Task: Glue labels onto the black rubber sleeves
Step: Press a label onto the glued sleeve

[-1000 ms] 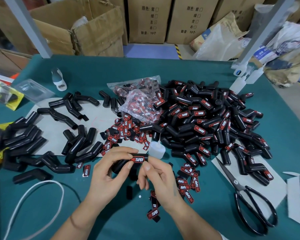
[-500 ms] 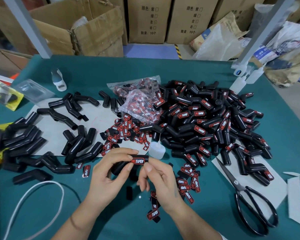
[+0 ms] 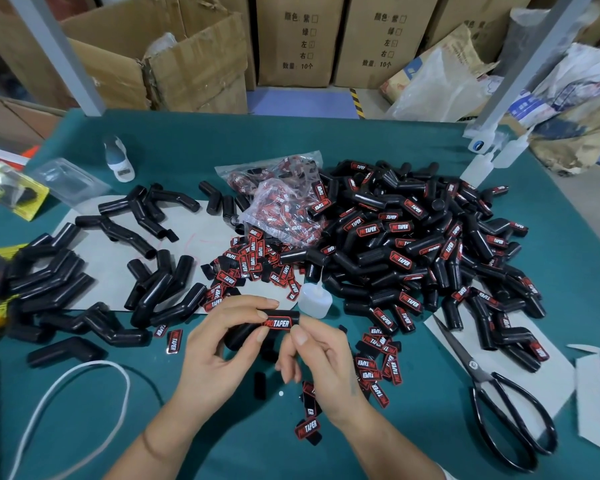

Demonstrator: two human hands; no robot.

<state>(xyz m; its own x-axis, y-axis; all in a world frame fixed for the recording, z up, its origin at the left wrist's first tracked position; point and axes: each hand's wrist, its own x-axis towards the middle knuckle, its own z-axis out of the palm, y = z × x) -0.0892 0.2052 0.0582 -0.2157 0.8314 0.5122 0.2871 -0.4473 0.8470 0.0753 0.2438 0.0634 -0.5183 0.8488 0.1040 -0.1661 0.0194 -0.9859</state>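
1. Sleeve [image 3: 243, 336] front and centre: one black rubber piece is held up over the green table [image 3: 361, 133], just toward the camera from the small glue bottle [image 3: 314, 299], which is our landmark
2. Left hand [image 3: 219, 355] curls round it, fingers over the top and thumb against the lower front edge, so it is gripping the sleeve
3. On the sleeve's face sits a red and black label [image 3: 278, 323] reading PROTAPER, lettering toward the camera
4. Right hand [image 3: 321, 362] comes in from the bottle's near side, thumb tip at the right end of that label; the other fingers are bent loosely underneath, and whether they pinch anything I cannot tell
5. Right of the bottle and beyond it, a big heap of labelled sleeves [image 3: 413, 244]
6. Left of the bottle, bare sleeves [image 3: 146, 271] lie scattered over a pale sheet
7. Just behind the bottle, loose labels [image 3: 250, 261] spill from a clear bag [image 3: 278, 206]
8. More labels [image 3: 378, 368] lie to the bottle's near right, beside the right wrist
9. Further right of the bottle, black scissors [image 3: 499, 403] rest with blades pointing back toward the heap
10. Far left of the bottle, toward the camera, a white cord [image 3: 84, 403] loops on the table
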